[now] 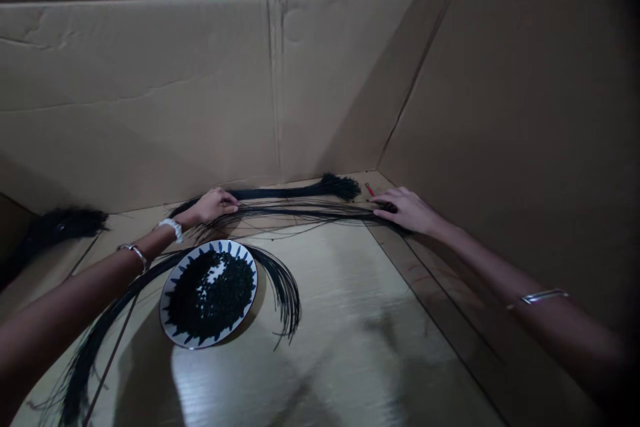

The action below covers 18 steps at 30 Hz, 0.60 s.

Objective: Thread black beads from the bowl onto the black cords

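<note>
A loose bundle of thin black strands [305, 213] stretches left to right between my hands. My left hand [216, 205] is closed on its left end, thumb and fingers pressed together. At the other end my right hand [403, 209] has its fingers curled round the strands. Just behind lies a tighter black bundle [280, 193] with a bushy right end. Nearer me, a white plate with a blue-patterned rim [253, 280] holds many small dark pieces. Another black bundle [287, 293] curves behind the plate, its ends hanging out on both sides.
Cardboard walls [150, 93] rise at the back and right. A dark bushy bundle [65, 225] lies at the far left. A small red object [369, 189] sits near the back corner, beside my right hand. The light board [340, 320] reflects light in front.
</note>
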Motion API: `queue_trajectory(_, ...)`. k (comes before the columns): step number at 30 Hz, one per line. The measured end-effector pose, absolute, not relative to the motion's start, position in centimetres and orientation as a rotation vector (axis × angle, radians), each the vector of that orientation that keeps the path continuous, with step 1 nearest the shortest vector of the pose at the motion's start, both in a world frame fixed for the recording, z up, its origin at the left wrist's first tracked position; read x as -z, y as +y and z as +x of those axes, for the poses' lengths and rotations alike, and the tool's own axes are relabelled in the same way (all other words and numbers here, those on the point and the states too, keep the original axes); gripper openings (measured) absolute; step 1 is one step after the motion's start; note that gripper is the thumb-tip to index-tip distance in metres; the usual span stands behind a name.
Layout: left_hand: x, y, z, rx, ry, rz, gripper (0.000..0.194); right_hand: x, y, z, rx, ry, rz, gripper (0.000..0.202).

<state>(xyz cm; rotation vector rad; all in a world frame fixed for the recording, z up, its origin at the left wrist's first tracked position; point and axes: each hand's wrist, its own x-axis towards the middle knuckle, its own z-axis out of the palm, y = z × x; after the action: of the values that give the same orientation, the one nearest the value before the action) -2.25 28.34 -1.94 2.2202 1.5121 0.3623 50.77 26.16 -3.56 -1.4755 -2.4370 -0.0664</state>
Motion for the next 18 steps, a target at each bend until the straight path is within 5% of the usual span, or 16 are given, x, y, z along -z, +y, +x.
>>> queue_trajectory(4, 0.0, 26.7, -3.3, -0.493, 1.628, 2.255, 0.033, 2.5, 24.6, 49.2, 0.087, -2.326, -1.627, 0.049)
queue_trajectory(12, -4.0, 17.8, -5.5, -0.656, 1.635, 2.252, 0.039, -0.3, 21.1, 41.4, -0.111, -2.284, -1.575, 0.027)
queue_trajectory(18, -5.0, 10.6, -3.6, -0.822, 1.486, 2.275, 0.039, 2.0, 17.3, 28.7, -0.463, -2.363, -1.508, 0.015)
